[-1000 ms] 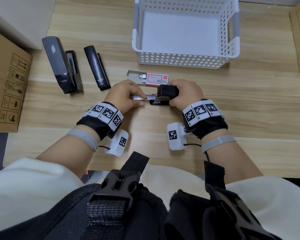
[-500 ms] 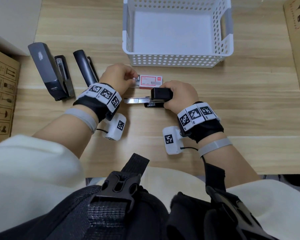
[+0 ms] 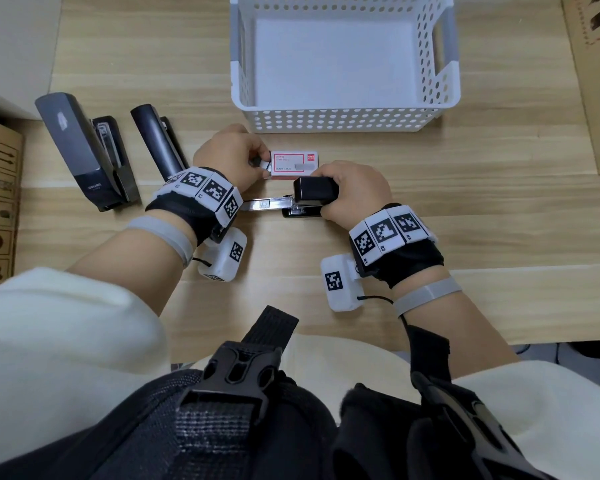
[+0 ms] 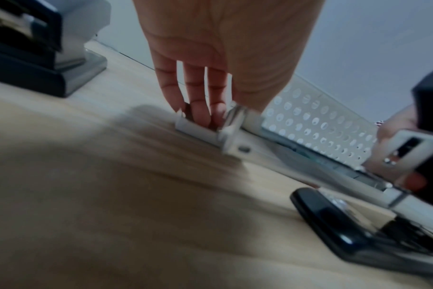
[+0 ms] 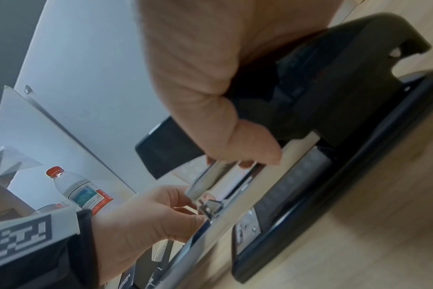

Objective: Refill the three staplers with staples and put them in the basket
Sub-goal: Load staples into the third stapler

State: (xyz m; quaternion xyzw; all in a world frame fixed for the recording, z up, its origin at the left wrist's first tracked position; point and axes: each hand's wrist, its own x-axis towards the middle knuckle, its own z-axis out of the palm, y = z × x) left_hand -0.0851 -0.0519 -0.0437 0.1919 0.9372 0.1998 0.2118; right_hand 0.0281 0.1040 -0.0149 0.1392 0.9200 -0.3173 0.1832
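The right hand [image 3: 355,192] wraps around the raised top of the small black stapler [image 3: 314,194] just below frame centre, holding it hinged open so the metal staple channel [image 3: 267,204] lies exposed toward the left. The left hand [image 3: 231,157] reaches to the open staple box [image 3: 293,164] directly above, fingertips [image 4: 198,115] dipped into its tray, apparently pinching staples to load. Two larger staplers [image 3: 84,150] lie opened at upper left; the white perforated basket [image 3: 343,121] at top centre holds nothing. All rest on a pale wood-grain table [image 3: 465,209], cardboard boxes [image 3: 596,81] at both edges.
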